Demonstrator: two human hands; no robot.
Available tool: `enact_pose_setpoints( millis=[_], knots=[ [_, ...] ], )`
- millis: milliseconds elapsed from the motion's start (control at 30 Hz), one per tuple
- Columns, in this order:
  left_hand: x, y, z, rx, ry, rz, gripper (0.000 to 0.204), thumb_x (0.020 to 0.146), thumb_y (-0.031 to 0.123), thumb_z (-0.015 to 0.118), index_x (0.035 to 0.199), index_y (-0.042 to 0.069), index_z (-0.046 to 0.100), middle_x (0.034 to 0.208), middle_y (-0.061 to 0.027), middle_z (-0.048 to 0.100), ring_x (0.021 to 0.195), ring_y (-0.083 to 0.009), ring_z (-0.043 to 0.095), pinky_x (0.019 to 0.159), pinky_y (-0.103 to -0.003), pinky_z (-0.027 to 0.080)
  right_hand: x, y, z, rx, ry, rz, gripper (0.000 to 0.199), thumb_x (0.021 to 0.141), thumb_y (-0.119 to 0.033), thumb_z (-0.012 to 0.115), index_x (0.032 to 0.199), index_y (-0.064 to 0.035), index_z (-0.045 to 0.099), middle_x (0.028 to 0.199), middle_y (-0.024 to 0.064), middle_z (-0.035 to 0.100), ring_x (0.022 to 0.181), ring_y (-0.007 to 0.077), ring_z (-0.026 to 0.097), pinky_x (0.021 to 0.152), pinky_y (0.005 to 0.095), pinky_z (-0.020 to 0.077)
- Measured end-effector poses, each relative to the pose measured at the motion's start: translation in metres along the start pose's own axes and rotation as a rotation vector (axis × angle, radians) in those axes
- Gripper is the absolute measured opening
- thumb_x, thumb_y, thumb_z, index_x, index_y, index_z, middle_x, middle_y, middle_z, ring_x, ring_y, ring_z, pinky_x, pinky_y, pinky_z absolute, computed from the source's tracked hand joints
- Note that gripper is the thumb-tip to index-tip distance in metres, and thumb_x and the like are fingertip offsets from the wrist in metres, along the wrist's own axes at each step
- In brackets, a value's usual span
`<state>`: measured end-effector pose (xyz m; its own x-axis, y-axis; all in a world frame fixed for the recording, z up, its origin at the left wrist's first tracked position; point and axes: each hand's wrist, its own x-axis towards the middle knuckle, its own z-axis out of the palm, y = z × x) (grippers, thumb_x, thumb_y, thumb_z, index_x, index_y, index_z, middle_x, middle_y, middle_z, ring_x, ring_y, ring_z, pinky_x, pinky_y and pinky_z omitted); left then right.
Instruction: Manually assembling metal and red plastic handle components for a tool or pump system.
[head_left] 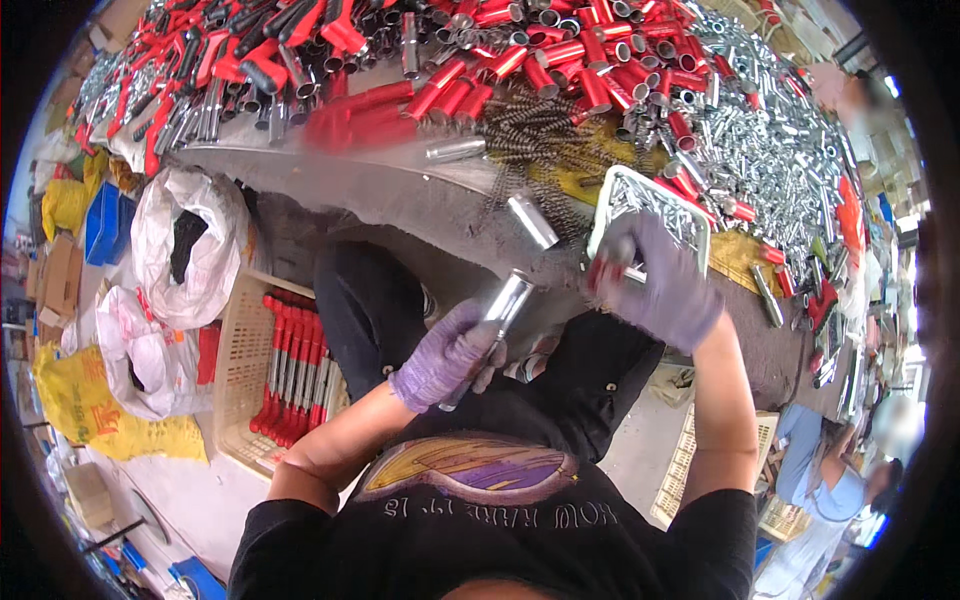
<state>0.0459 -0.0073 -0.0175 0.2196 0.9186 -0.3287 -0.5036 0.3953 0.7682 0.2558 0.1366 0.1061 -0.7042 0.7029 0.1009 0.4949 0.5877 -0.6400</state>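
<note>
My left hand (pixel 445 355), in a purple glove, is closed round a shiny chrome tube (pixel 508 300) that points up and away from me. A thin metal piece sticks out below that fist. My right hand (pixel 660 285), gloved too and blurred by motion, has its fingers curled round a red part (pixel 601 277) whose kind I cannot make out. It is at the near edge of a white basket (pixel 603 212) filled with small metal pieces. Another chrome tube (pixel 532 222) lies on the bench edge between the hands, close to a heap of dark coil springs (pixel 545 135).
Red tubes (pixel 590 85), black-and-red handles (pixel 265 65) and small silver parts (pixel 770 160) are piled across the bench (pixel 400 215). To my left stand a crate (pixel 228 400) of red-and-silver tools and white sacks (pixel 150 240). A person (pixel 830 470) sits at the right.
</note>
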Motion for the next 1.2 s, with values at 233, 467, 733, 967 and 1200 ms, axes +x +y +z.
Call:
enact_pose_setpoints(
  millis=[233, 467, 733, 967, 1200],
  knots=[
    [0.001, 0.006, 0.009, 0.269, -0.146, 0.071, 0.036, 0.091, 0.038, 0.055, 0.110, 0.007, 0.048, 0.077, -0.0020, 0.056, 0.058, -0.0077, 0.051, 0.053, -0.021, 0.041, -0.019, 0.005, 0.002, 0.109, -0.121, 0.057, 0.031, 0.071, -0.012, 0.070, 0.097, -0.0073, 0.055, 0.088, 0.0085, 0.064, 0.081, 0.0237, 0.064, 0.073, 0.0315, 0.0502],
    [-0.002, 0.004, 0.019, 0.308, -0.196, 0.303, 0.056, 0.088, 0.034, 0.062, 0.129, 0.001, 0.043, 0.104, -0.0074, 0.059, 0.091, -0.0188, 0.058, 0.085, -0.032, 0.046, 0.008, -0.012, 0.036, 0.102, -0.444, -0.132, 0.027, 0.077, -0.023, 0.068, 0.099, -0.0088, 0.061, 0.089, 0.0104, 0.063, 0.081, 0.0291, 0.062, 0.070, 0.0359, 0.0497],
    [-0.011, 0.016, 0.001, 0.390, -0.015, 0.094, 0.047, 0.090, 0.031, 0.060, 0.125, 0.003, 0.047, 0.094, -0.0050, 0.058, 0.082, -0.0118, 0.055, 0.075, -0.027, 0.046, 0.077, 0.020, 0.038, -0.613, 0.000, 0.230, 0.033, 0.085, -0.026, 0.060, 0.111, -0.0050, 0.057, 0.098, 0.0139, 0.065, 0.095, 0.0321, 0.061, 0.084, 0.0379, 0.0466],
    [-0.003, -0.001, -0.006, 0.467, -0.030, 0.236, 0.045, 0.088, 0.030, 0.062, 0.123, 0.005, 0.047, 0.076, 0.0015, 0.053, 0.060, -0.0057, 0.047, 0.055, -0.021, 0.040, 0.114, 0.089, 0.005, -0.125, 0.225, 0.260, 0.030, 0.084, -0.020, 0.058, 0.109, -0.0051, 0.059, 0.090, 0.0148, 0.066, 0.085, 0.0273, 0.065, 0.077, 0.0356, 0.0501],
    [-0.001, 0.028, -0.029, 0.513, 0.034, 0.218, 0.054, 0.086, 0.038, 0.063, 0.126, 0.003, 0.048, 0.104, -0.0125, 0.061, 0.098, -0.0226, 0.060, 0.085, -0.032, 0.046, 0.055, -0.018, -0.005, 0.129, -0.037, 0.010, 0.020, 0.086, -0.020, 0.061, 0.095, -0.0030, 0.056, 0.082, 0.0057, 0.059, 0.075, 0.0191, 0.061, 0.066, 0.0318, 0.0483]
  ],
)
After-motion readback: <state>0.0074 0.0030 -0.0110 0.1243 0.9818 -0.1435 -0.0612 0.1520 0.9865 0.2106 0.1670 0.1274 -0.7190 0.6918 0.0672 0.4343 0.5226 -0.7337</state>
